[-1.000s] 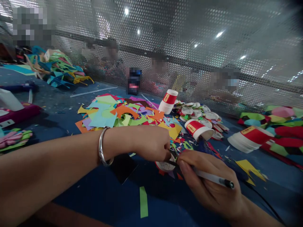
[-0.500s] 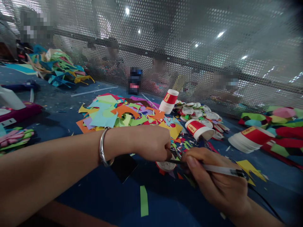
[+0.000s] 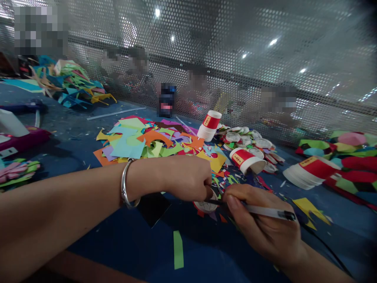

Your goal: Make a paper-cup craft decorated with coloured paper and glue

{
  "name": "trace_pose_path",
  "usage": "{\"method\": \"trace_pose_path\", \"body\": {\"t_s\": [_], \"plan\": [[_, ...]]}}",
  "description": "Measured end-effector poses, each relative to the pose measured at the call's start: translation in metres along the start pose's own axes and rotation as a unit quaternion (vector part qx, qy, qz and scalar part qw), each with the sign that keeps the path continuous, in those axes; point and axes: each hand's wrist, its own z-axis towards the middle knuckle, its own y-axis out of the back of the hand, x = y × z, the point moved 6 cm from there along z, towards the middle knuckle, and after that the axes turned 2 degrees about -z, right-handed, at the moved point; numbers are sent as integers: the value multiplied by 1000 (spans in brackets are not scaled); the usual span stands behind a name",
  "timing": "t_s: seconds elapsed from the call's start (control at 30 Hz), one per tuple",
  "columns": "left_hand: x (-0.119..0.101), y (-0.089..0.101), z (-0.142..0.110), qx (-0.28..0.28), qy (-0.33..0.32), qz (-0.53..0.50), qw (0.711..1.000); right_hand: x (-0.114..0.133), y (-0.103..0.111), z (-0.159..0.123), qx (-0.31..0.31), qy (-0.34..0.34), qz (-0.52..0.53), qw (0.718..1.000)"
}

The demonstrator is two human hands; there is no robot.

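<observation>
My left hand (image 3: 188, 177), with a silver bangle on its wrist, is closed and presses down on a small round white cup-bottom disc (image 3: 205, 206) on the blue table (image 3: 123, 239). My right hand (image 3: 262, 228) grips a white pen (image 3: 266, 212) with a dark cap end; its tip rests on the disc beside my left fingers. Both hands meet at the middle of the view.
Coloured paper scraps (image 3: 147, 141) lie behind my hands. Red-and-white paper cups (image 3: 246, 160), a cup stack (image 3: 209, 125), another stack (image 3: 312, 169) and several cut discs (image 3: 244, 139) are at the right. A green strip (image 3: 178, 249) lies near me. A perforated mesh screen (image 3: 235, 59) stands behind, people beyond it.
My right hand and the pen shift slightly as the tip moves on the disc. My left hand stays put.
</observation>
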Motion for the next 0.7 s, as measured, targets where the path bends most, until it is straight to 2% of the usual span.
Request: {"method": "trace_pose_path", "body": {"t_s": [0.33,0.7], "plan": [[2,-1,1,13,7,-1,1000,-2,-1,1,5,-12,1,1000],[4,-4,0,-21,-20,-6,1000,-3,5,-2,0,-6,-21,1000]]}}
